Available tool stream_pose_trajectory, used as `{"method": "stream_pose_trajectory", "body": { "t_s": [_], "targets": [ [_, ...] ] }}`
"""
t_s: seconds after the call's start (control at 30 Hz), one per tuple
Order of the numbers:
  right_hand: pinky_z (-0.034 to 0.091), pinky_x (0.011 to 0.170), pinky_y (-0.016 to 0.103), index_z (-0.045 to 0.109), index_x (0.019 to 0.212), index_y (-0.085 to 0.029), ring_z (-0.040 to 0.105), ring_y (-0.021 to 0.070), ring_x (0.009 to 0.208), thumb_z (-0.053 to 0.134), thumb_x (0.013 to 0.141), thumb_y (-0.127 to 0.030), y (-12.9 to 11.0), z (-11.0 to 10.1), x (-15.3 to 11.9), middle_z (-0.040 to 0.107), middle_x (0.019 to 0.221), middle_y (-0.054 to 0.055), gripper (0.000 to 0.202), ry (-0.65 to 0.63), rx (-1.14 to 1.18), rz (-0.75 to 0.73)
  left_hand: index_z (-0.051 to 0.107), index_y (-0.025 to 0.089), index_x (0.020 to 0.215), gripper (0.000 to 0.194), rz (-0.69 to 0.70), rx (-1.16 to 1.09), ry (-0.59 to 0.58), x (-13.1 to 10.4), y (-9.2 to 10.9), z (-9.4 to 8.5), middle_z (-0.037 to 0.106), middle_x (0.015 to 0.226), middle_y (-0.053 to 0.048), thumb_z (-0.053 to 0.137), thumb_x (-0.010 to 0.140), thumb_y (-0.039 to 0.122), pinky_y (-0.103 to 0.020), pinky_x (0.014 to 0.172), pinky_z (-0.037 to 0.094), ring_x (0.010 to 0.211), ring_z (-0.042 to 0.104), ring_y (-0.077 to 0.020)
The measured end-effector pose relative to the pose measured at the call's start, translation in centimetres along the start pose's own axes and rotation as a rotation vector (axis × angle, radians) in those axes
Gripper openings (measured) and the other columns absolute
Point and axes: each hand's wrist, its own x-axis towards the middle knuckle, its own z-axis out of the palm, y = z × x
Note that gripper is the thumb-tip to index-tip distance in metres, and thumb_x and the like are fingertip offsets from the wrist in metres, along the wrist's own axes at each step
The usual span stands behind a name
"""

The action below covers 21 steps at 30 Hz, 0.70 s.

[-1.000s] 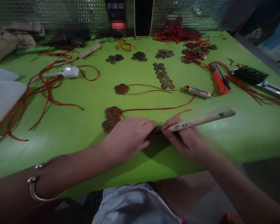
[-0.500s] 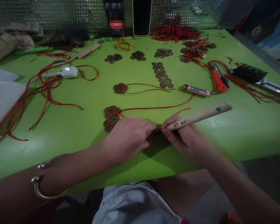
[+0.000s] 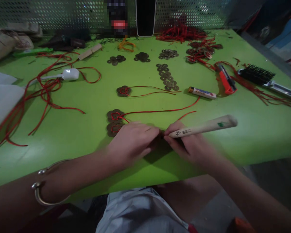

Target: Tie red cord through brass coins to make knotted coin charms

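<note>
My right hand (image 3: 189, 142) is closed around a wooden-handled tool (image 3: 203, 127) with dark characters and a green mark on its pale shaft. The handle slants up to the right; its working tip is hidden between my hands. My left hand (image 3: 135, 142) is closed, its fingertips meeting the tool's front end. Whatever small dark thing it pinches is mostly covered. Just beyond the left hand lie two flower-shaped coin clusters, an upper one (image 3: 115, 116) and a lower one (image 3: 113, 129), laced with red cord. A long red cord (image 3: 157, 112) runs right from them.
Farther back are another laced coin cluster (image 3: 123, 91), loose coins (image 3: 167, 76), a lighter (image 3: 202, 93), a red box cutter (image 3: 226, 81) and a bristle brush (image 3: 257, 75). Tangled red cords (image 3: 48, 85) and a white scoop (image 3: 70, 74) lie left. A phone (image 3: 145, 17) leans against the perforated panel.
The tool's rear end has dipped lower, tilting the handle flatter, and my right hand has shifted slightly left and down. The whole view has drifted a little; the coins stay put.
</note>
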Motion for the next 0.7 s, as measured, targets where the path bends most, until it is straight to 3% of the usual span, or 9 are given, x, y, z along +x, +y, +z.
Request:
{"method": "stream_pose_trajectory", "body": {
  "t_s": [0.4, 0.57, 0.7],
  "targets": [
    [0.048, 0.061, 0.032, 0.053, 0.082, -0.020, 0.058, 0.0199, 0.064, 0.039, 0.092, -0.032, 0.15, 0.48, -0.20, 0.060, 0.072, 0.007, 0.021, -0.016, -0.026, 0.042, 0.054, 0.017, 0.077, 0.011, -0.045, -0.061, -0.032, 0.16, -0.04, 0.20, 0.059, 0.067, 0.000, 0.045, 0.081, 0.016, -0.027, 0.058, 0.037, 0.061, 0.054, -0.0156],
    [0.049, 0.064, 0.031, 0.050, 0.083, -0.021, 0.060, 0.0191, 0.070, 0.040, 0.092, -0.026, 0.22, 0.01, -0.05, 0.062, 0.078, 0.006, 0.014, 0.087, 0.080, 0.042, 0.059, 0.017, 0.078, 0.011, -0.068, -0.167, 0.019, 0.05, -0.09, -0.07, 0.060, 0.066, 0.001, 0.050, 0.082, 0.020, -0.025, 0.058, 0.037, 0.061, 0.054, -0.0133],
    [0.048, 0.063, 0.030, 0.049, 0.081, -0.021, 0.061, 0.0180, 0.069, 0.042, 0.091, -0.023, 0.18, -0.23, -0.10, 0.061, 0.078, 0.006, 0.012, 0.089, 0.117, 0.050, 0.062, 0.017, 0.077, 0.011, -0.095, -0.203, 0.045, -0.09, -0.09, -0.02, 0.061, 0.065, 0.001, 0.053, 0.081, 0.020, -0.024, 0.058, 0.038, 0.058, 0.054, -0.0126]
  ]
}}
